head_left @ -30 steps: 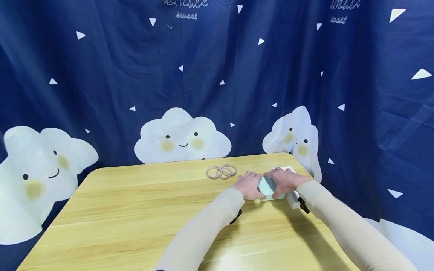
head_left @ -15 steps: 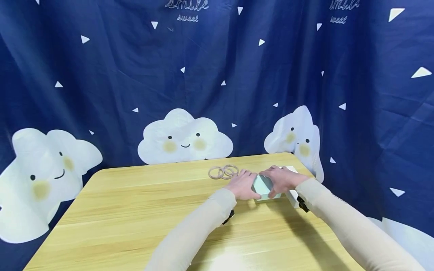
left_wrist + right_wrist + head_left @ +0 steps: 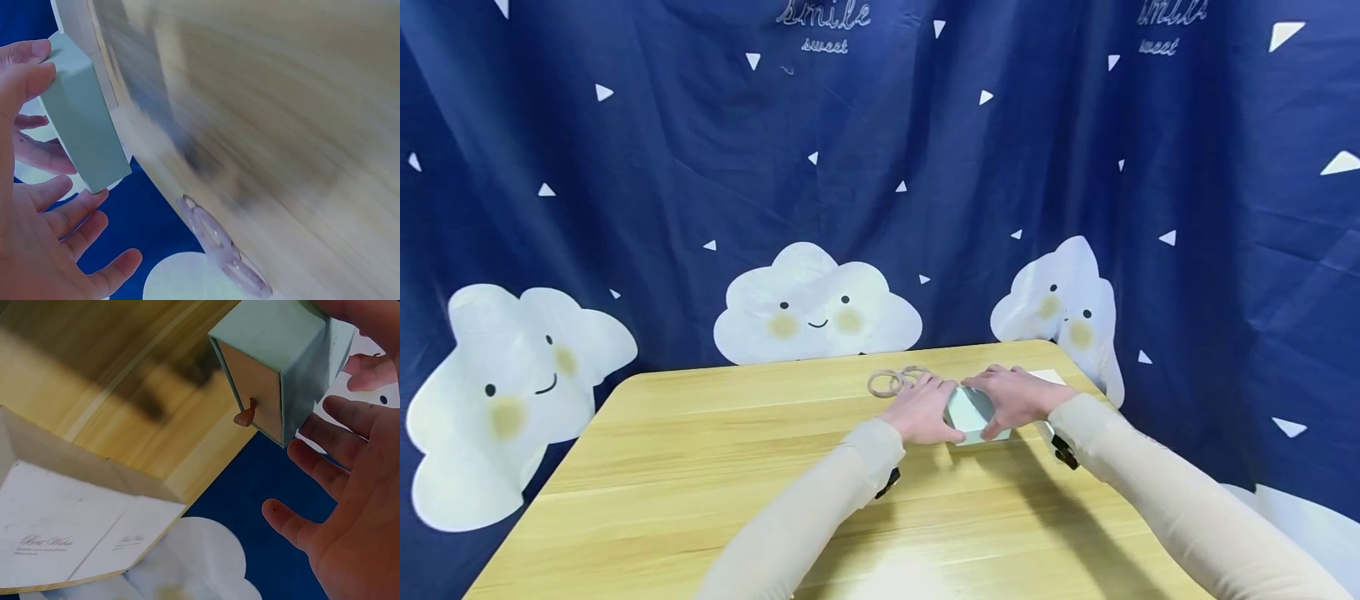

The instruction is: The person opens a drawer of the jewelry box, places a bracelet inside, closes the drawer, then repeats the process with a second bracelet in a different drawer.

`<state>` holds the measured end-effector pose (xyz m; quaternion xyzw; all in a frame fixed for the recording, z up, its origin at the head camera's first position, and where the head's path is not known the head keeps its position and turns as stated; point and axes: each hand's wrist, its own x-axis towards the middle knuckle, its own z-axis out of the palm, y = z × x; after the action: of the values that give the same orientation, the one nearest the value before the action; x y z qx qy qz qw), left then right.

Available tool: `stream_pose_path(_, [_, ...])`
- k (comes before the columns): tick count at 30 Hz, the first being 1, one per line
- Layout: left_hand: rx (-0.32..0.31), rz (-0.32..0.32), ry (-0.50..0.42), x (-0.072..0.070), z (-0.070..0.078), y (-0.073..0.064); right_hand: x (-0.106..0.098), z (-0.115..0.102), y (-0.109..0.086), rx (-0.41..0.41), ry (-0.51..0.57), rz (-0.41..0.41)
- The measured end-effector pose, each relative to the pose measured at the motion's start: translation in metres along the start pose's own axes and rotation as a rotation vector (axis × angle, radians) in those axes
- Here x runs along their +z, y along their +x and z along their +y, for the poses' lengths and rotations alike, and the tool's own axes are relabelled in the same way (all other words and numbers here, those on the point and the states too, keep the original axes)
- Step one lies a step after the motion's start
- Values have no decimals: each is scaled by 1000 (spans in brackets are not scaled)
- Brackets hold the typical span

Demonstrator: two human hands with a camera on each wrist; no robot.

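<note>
A pale green drawer-style gift box (image 3: 967, 410) is held between both hands near the back right of the table. My left hand (image 3: 923, 414) grips its left side, with the thumb at the near edge and a fingertip on the far end. On the other side my right hand (image 3: 1017, 398) grips it, thumb on the near edge. In the right wrist view, a brown ribbon tab (image 3: 245, 415) sticks out of the box's tan end. Some outer fingers of each hand are spread off the box. The box appears raised slightly above the wood.
A white box (image 3: 1049, 377) with printed lettering stands right of the green one, partly behind my right arm. Linked pinkish rings (image 3: 219, 253) lie on the table beyond my left hand. The wooden table (image 3: 715, 467) ends at a blue cloud-patterned curtain (image 3: 880, 100).
Both hands have moved left with the green box, away from the white box and closer to the rings. The grip looks the same, and the head view has shifted a little.
</note>
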<state>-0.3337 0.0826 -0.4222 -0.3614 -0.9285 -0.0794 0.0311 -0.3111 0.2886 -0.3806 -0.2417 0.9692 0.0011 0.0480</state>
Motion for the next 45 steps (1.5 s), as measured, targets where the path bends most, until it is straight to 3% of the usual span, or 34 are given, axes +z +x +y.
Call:
stream_pose_path(17, [9, 25, -9, -15, -27, -45, -6, -40, 15, -96, -34, 20])
stream_pose_path(35, [-49, 17, -51, -32, -56, -90, -9, -82, 38, -125, -66, 0])
stream_pose_path(45, [-81, 16, -59, -36, -70, -112, -6, -102, 54, -190, -106, 30])
